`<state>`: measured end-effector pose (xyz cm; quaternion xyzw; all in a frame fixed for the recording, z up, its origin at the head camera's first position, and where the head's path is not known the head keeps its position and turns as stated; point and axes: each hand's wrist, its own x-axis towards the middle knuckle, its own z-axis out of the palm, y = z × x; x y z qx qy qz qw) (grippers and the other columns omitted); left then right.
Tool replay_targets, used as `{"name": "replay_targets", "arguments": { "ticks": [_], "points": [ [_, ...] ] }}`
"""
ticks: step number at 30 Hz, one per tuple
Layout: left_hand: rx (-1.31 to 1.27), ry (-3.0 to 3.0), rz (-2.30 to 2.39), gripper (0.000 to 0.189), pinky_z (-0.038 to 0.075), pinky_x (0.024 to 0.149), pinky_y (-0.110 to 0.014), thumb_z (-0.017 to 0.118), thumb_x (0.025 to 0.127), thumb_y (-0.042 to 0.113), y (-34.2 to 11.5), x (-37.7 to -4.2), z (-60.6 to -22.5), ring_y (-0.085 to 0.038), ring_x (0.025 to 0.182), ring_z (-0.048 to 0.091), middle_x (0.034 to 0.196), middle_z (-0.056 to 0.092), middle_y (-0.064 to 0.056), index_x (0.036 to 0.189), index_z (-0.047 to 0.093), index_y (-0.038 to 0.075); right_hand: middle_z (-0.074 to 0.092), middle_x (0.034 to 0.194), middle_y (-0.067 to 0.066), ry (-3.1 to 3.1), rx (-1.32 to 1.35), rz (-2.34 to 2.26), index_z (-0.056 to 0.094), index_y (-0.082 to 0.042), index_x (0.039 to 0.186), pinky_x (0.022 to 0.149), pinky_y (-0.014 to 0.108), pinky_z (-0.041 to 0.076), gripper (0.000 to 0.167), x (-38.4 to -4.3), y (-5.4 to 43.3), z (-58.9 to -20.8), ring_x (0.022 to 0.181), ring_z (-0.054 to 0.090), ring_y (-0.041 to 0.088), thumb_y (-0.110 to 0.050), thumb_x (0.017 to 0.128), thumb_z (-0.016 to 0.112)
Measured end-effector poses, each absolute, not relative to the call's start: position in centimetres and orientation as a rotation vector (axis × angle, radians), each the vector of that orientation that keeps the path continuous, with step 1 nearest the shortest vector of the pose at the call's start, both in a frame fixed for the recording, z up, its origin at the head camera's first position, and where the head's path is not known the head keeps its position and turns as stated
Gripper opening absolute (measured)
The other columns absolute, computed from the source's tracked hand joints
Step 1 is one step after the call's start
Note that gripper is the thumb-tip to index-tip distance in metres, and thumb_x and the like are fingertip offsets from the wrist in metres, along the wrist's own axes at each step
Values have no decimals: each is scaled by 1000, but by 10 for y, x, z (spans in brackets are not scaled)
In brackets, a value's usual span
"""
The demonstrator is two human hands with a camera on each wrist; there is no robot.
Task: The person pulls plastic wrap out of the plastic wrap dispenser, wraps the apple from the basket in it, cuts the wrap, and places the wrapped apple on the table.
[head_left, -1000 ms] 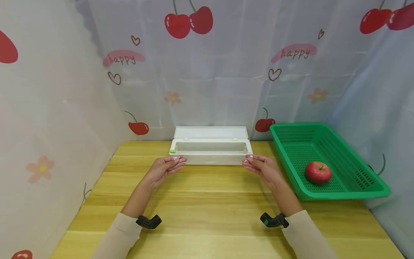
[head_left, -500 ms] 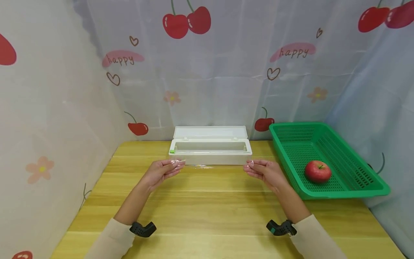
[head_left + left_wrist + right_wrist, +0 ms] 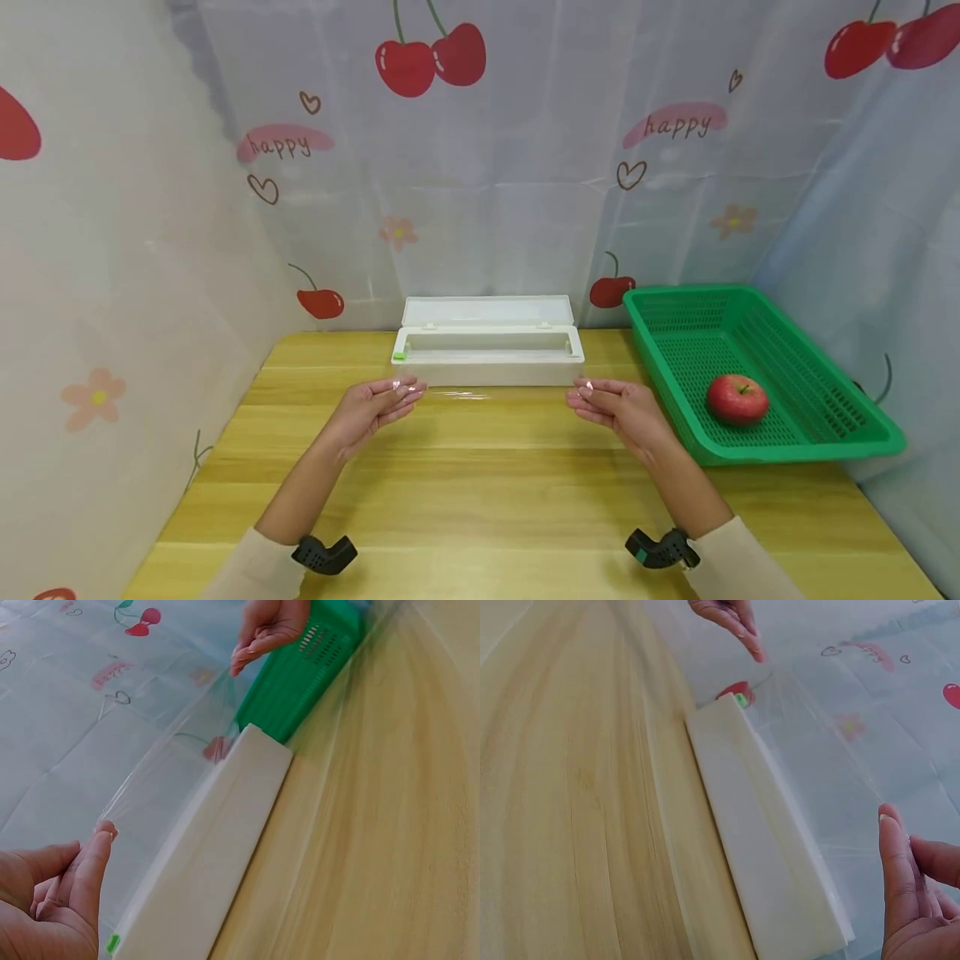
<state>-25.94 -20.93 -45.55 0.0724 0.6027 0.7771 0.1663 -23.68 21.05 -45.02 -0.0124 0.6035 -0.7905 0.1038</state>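
Note:
Clear plastic wrap (image 3: 169, 761) stretches between the two hands, running back to a white wrap dispenser box (image 3: 487, 372) whose lid stands raised. My left hand (image 3: 372, 410) pinches one corner of the wrap between thumb and fingers, in front of the box's left end. The opposite corner is pinched by my right hand (image 3: 617, 408), in front of the right end. In both wrist views the film slopes from the fingertips down to the box. A small green slider (image 3: 401, 356) sits at the box's left end.
To the right stands a green plastic basket (image 3: 802, 450) with a red apple (image 3: 738, 399) in it. The wooden table (image 3: 480, 492) extends in front of the box. A curtain (image 3: 510, 233) printed with cherries hangs behind and at both sides.
Both hands have drawn back from the box toward the person, pulling the wrap out with them. The box and basket stay in place; the head view has tilted slightly.

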Motion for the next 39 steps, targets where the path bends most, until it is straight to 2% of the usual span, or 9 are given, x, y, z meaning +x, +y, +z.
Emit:
{"name": "replay_targets", "arguments": {
  "ticks": [4,9,16,23,30,39],
  "points": [
    [215,1707,2215,46,41,106,-43,53,105,3,-210,-253,-457,-26,124,61,132,66,-16,144,41,-17,77,103,10,1801,-39,-2324,43,22,139,87,34,58,51,-230,211,-450,96,75,21,-4,100,63],
    [245,1705,2222,47,44,104,-40,53,105,3,-210,-246,-457,-22,122,64,135,64,-17,145,40,-18,77,103,10,1806,-60,-2326,42,23,139,86,34,58,50,-225,212,-449,95,75,21,-2,100,61],
    [262,1726,2218,46,49,101,-35,52,105,4,-210,-237,-453,-17,119,66,144,53,-25,144,41,-18,76,105,12,1848,-74,-2303,42,24,138,86,35,58,51,-219,213,-446,96,75,21,-5,100,63],
    [279,1739,2211,48,49,101,-36,55,105,6,-212,-230,-451,-19,120,65,136,62,-19,144,41,-18,76,105,12,1870,-115,-2288,42,23,138,86,34,59,52,-211,214,-443,96,75,20,-7,101,63],
    [309,1767,2207,48,49,100,-35,56,104,6,-213,-224,-449,-20,122,64,140,59,-22,143,42,-18,76,106,15,1868,-142,-2297,45,24,136,86,35,59,51,-205,214,-436,96,75,22,-8,100,64],
    [294,1752,2237,49,51,99,-32,56,104,4,-212,-215,-441,-20,122,63,139,61,-19,144,40,-19,76,102,13,1875,-153,-2297,43,26,135,84,34,59,52,-197,213,-430,94,75,21,-7,100,64]
  ]
}}
